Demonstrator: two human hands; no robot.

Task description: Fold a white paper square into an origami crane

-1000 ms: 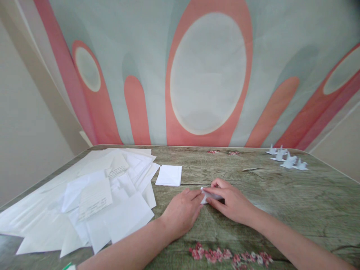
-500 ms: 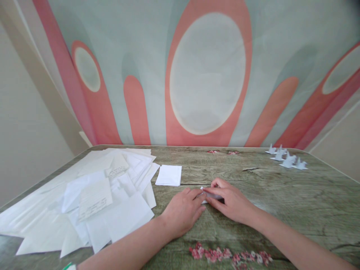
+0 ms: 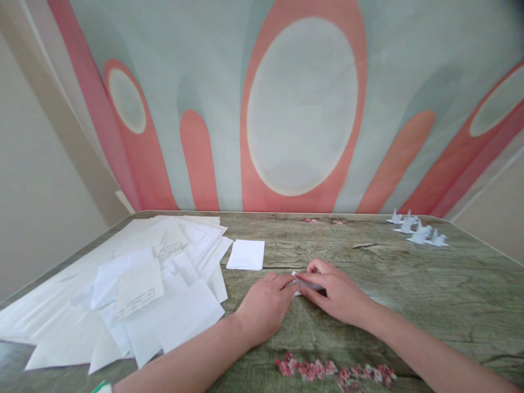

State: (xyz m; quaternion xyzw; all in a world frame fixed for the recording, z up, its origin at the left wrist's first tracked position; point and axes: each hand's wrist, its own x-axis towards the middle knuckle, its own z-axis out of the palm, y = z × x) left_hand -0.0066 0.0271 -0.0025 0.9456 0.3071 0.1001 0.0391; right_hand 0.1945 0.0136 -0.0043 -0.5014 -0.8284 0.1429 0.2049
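Note:
A small folded piece of white paper lies on the table between my two hands, mostly covered by fingers. My left hand rests on the tabletop with its fingertips closed on the paper's left end. From the right, my right hand pinches the same piece between thumb and fingers. The fingertips of both hands nearly meet over it. Which fold they press, I cannot make out.
A neat stack of white paper squares sits beyond my left hand. Loose white sheets spread over the table's left side. Several folded paper cranes stand at the far right. The wood-patterned table ends at a printed backdrop.
The fingers of my left hand have drawn in slightly at the paper. My right hand stays almost still, and the paper keeps its place.

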